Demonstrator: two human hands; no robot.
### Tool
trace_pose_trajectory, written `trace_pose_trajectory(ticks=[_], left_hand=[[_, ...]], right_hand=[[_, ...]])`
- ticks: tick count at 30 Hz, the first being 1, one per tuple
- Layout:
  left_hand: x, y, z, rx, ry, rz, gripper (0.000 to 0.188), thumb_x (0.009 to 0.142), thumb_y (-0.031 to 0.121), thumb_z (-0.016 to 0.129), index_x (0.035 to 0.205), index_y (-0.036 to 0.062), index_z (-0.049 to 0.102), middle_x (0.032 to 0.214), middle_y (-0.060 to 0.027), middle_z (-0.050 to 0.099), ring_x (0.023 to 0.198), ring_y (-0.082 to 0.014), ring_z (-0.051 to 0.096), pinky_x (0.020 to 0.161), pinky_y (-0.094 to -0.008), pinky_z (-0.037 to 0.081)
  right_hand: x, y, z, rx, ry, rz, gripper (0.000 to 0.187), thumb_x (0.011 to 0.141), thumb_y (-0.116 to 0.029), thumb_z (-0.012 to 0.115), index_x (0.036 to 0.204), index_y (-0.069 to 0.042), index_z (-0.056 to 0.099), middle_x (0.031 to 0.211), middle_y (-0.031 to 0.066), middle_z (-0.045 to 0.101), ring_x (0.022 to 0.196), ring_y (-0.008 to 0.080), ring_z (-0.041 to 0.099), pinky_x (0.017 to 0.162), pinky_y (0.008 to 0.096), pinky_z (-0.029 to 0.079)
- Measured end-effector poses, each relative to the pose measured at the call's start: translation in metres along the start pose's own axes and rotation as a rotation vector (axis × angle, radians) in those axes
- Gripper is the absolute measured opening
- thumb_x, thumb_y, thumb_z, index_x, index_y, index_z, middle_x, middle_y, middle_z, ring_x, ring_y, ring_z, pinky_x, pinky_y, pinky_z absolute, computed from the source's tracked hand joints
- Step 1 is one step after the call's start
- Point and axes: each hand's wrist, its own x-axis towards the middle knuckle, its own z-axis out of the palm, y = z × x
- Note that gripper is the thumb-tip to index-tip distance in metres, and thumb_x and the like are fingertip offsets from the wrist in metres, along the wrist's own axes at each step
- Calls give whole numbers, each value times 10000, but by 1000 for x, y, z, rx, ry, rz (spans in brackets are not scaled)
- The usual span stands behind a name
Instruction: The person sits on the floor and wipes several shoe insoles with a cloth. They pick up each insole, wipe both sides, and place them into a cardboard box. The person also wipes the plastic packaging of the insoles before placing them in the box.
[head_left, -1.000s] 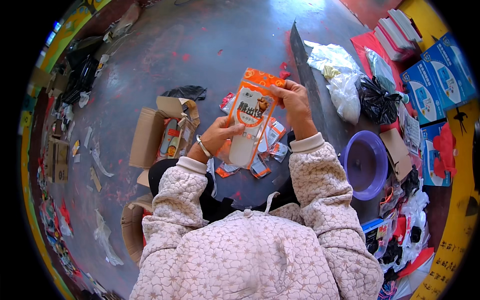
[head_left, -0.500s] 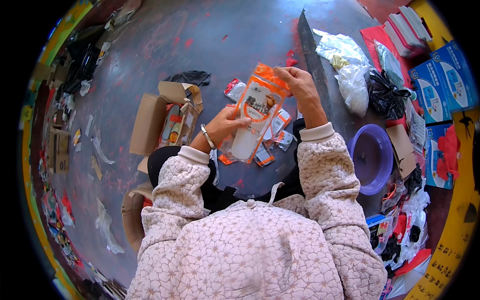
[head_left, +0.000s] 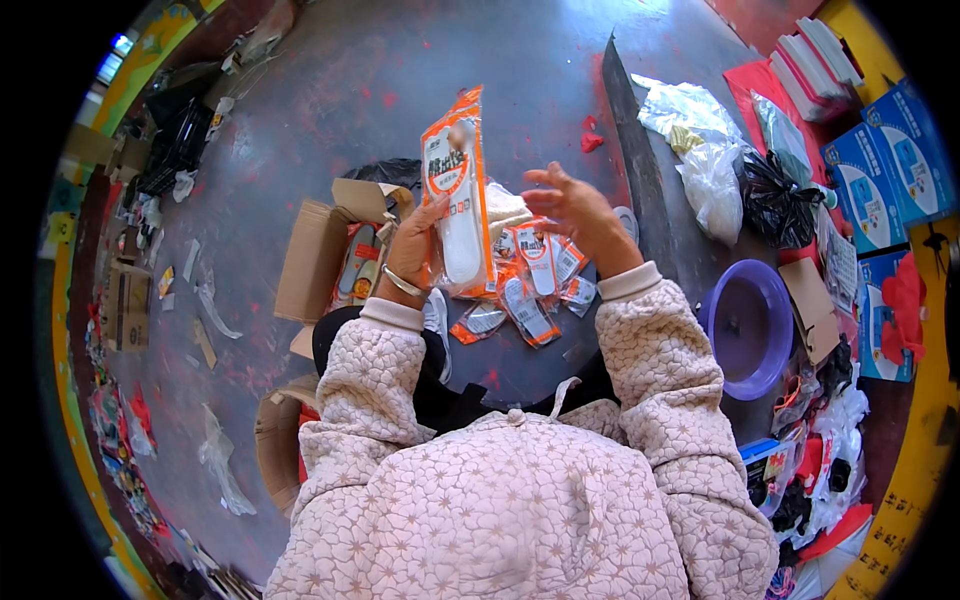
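the left hand (head_left: 411, 244) grips a flat orange-and-clear plastic packet (head_left: 462, 240), fingers closed at its lower left edge. the packet stands nearly upright, raised above the floor (head_left: 300, 130); a white, insole-shaped insert shows through its clear window. the right hand (head_left: 582, 213) is empty, its fingers loosely spread, to the right of the held packet and above the right side of a pile of similar packets (head_left: 530, 310). the pile lies on the floor in front of the seated person; pale inserts show through several windows. a cream, soft-looking item (head_left: 508, 208) lies against the rear edge of the pile.

containers are arranged as follows. an open brown carton (head_left: 303, 262) sits left of the left hand, flaps raised; it holds packages (head_left: 358, 268) bearing grey and orange elongated shapes. a second open carton (head_left: 271, 435) sits beside the person's left thigh, with red material (head_left: 307, 425) inside its right edge. a round purple basin (head_left: 752, 388) rests toward the right edge of the floor; its interior is shaded and its contents cannot be determined. a black plastic bag (head_left: 780, 205) is bunched beside a white plastic bag (head_left: 712, 195); the contents of both are hidden.
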Motion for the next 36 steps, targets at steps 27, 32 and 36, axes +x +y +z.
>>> trace_pose_trajectory(ticks=[27, 32, 36], left_hand=[[29, -38, -43, 165, 395, -136, 132, 823, 59, 534, 918, -32, 543, 824, -85, 587, 706, -167, 585, 637, -300, 512], [22, -44, -8, 184, -12, -149, 253, 837, 123, 539, 1053, -2, 494, 964, -94, 577, 856, -178, 587, 753, -312, 503], [13, -36, -23, 17, -233, -128, 324, 841, 220, 551, 1112, 57, 481, 1054, -82, 557, 942, -178, 575, 782, -294, 505]], right_hand=[[-17, -32, -12, 667, -137, -399, 309, 782, -26, 499, 1091, -6, 489, 1047, 133, 557, 973, 254, 550, 854, 392, 454], [-44, -36, 34, -283, -227, -622, 244, 752, -45, 526, 990, -11, 568, 839, 35, 576, 769, 93, 551, 647, 210, 445], [-29, -2, 45, -1111, -103, -866, 340, 718, -160, 608, 1029, -27, 570, 994, 138, 580, 892, 267, 565, 764, 340, 437]])
